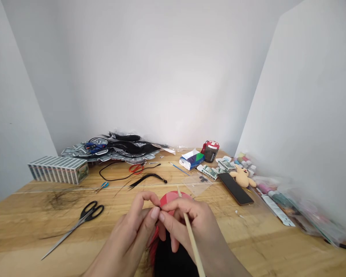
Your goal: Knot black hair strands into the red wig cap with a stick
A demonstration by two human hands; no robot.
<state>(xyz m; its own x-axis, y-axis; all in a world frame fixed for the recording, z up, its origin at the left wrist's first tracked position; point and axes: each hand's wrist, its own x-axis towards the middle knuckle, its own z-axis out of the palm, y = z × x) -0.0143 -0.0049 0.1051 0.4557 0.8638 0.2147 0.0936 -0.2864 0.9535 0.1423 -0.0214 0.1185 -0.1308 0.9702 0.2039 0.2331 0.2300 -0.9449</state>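
Observation:
My left hand (135, 232) and my right hand (197, 221) meet at the fingertips over the front of the table. Thumbs and index fingers of both pinch a small dark thing (158, 220), mostly hidden, perhaps a bit of black hair. A pale wooden stick (193, 246) also lies through my right hand, slanting from between the fingers down to the bottom edge. Beneath the hands is a mass of black hair (170, 263) with some red strands at its left. A pink and red rounded thing (173, 197) shows just behind the fingers.
Black-handled scissors (88, 211) lie open at left, near small blue scissors (103, 185). A black hair bundle (148, 177) lies beyond my hands. Further back are a striped box (59, 169) and piled black hair (129, 146). To the right are a phone (235, 188) and plush toy (242, 177).

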